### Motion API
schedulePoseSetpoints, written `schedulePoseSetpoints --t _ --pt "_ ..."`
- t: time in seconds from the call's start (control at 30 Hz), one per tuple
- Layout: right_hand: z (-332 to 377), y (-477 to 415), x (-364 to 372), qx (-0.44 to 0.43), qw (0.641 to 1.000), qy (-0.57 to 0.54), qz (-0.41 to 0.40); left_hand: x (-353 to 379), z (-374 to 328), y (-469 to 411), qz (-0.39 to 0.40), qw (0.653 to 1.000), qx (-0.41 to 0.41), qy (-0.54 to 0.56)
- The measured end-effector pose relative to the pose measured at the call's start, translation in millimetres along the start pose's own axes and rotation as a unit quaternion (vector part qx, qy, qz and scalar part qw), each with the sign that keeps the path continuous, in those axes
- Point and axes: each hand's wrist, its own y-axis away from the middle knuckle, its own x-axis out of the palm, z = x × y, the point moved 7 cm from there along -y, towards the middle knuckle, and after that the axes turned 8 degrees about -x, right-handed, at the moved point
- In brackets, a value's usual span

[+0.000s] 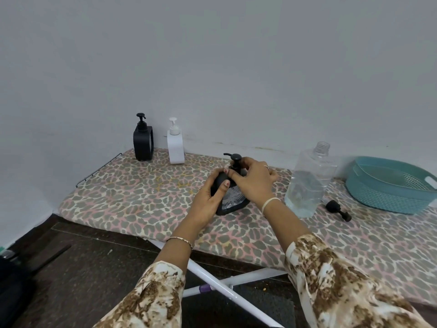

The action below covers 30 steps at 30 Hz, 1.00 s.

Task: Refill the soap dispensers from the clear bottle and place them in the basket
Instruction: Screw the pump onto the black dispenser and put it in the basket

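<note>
A dark dispenser with a clear front [233, 200] stands mid-board, holding clear liquid. My left hand [210, 197] grips its left side. My right hand [254, 181] is closed around the black pump head [235, 159] at its neck. The clear bottle [307, 183], uncapped and about half full, stands just to the right. A black pump cap [338, 209] lies on its side beside the bottle. A black dispenser [142, 140] and a white dispenser [175, 143] stand upright at the back left. The teal basket [390, 188] sits empty at the right.
Everything rests on an ironing board with a leopard-print cover [146, 197], pushed against a white wall. A wire rack [99, 169] ends the board at the left. White crossed legs [227, 285] and dark floor lie below the near edge. A dark object [14, 275] sits at bottom left.
</note>
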Motion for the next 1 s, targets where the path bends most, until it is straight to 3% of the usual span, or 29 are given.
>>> schedulePoseSetpoints --t 0.07,0.13,0.23,0.4,0.77,1.0 --pt "0.3 -0.3 5.8 -0.01 0.997 -0.047 0.055 0.2 0.9 -1.2 0.004 1.0 -0.005 0.014" --pt "-2.0 0.3 4.5 -0.017 0.997 -0.021 0.068 0.3 1.9 -1.4 0.006 1.0 -0.007 0.016" --pt "1.0 3.1 -6.7 -0.025 0.996 0.085 0.032 -0.5 5.2 -2.8 0.006 0.999 -0.02 0.028" --pt "11.0 9.5 -10.1 -0.006 0.992 0.125 -0.014 -4.2 11.2 -4.6 -0.034 0.996 -0.084 0.013" --pt "13.4 12.3 -13.7 -0.008 0.988 0.151 -0.039 -0.1 5.4 5.1 -0.118 0.989 -0.083 0.0" --pt "10.7 14.0 -14.4 -0.008 0.989 0.143 -0.038 2.1 3.0 10.1 -0.132 0.988 -0.084 -0.013"
